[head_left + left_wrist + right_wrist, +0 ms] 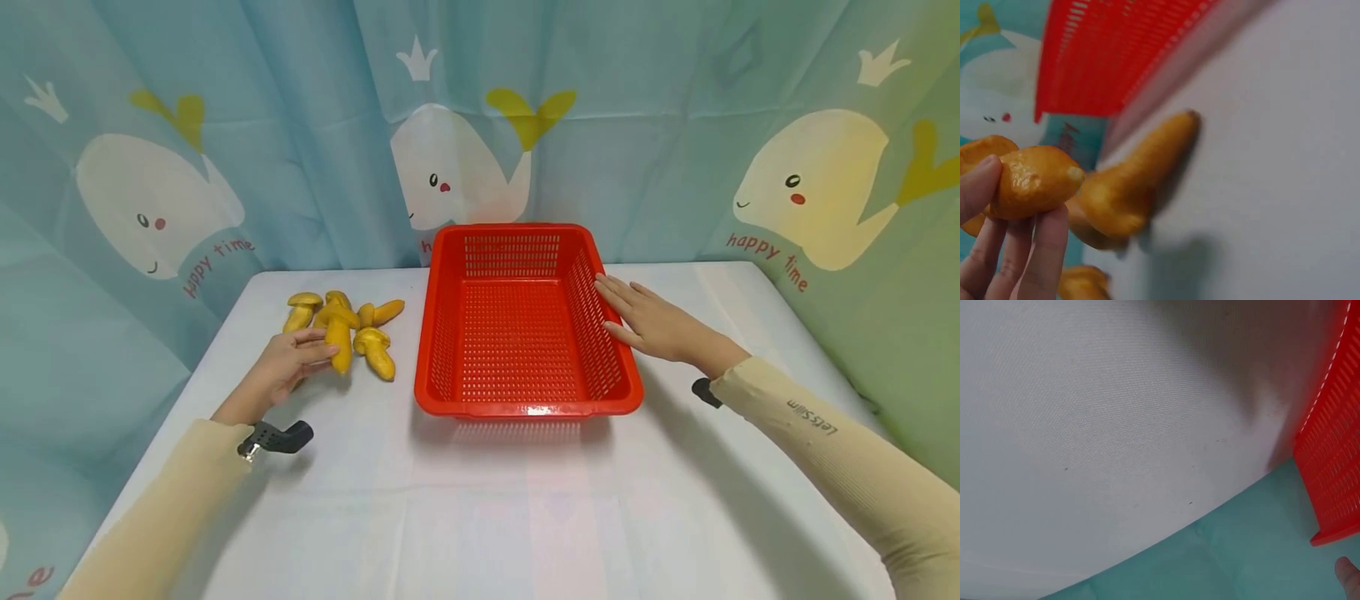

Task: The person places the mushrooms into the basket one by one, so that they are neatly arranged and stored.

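Observation:
My left hand (279, 367) pinches a yellow mushroom (340, 343) between thumb and fingers, its cap away from me and its stem toward me. In the left wrist view the held mushroom (1035, 182) appears above the table, near another mushroom (1147, 165) lying there. Several more yellow mushrooms lie around the hand, among them one (377, 352) just to its right. A red perforated plastic basket (528, 409) stands at the middle of the table, with nothing in it. Along its right rim rests my right hand (656, 325), fingers straight. The right wrist view catches only a fingertip (1346, 570) beside the basket (1335, 444).
A white cloth (517, 525) covers the table. Behind and at the sides hangs a blue-green curtain (645, 167) with whale prints. The basket's left wall stands between the mushrooms and its inside.

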A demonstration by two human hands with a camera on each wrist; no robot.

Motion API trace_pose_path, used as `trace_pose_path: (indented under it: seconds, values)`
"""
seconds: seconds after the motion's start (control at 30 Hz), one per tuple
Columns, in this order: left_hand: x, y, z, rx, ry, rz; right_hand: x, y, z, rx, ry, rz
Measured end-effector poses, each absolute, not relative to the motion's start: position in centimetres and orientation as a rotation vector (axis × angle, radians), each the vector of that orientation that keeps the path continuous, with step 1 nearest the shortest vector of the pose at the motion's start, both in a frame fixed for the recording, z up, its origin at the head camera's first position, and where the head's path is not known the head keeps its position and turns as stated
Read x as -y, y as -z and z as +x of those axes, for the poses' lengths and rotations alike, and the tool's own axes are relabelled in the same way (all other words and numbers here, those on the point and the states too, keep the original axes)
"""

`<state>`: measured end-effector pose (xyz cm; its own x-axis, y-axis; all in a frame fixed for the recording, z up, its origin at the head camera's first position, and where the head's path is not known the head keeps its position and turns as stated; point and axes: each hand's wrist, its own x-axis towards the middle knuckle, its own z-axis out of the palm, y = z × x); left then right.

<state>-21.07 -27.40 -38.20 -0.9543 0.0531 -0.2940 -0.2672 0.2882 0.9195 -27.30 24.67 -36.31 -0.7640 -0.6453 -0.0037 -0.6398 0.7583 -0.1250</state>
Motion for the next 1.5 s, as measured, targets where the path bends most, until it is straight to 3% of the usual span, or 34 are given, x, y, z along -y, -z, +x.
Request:
trace_pose_path:
  seconds: [0.47,0.77,1.1,1.5]
  values:
    - [24.0,30.2,-25.3,-2.41,-1.665,-0.167,-24.6,36.2,-27.3,-2.911,0.183,-1.059]
    - [21.0,27.1,-28.9,-2.351,-1.757,-0.152,-24.6,36.2,-27.5,-2.906,0.17,-1.068]
    - [16.2,26.1,-32.5,-2.137,-1.979,-0.235,-24.7,36.1,-27.4,-2.906,0.18,-1.035]
    - [9.7,28.6,-35.4,-2.049,-1.991,-0.213,-24.4,36.1,-27.4,-2.893,0.143,-1.063]
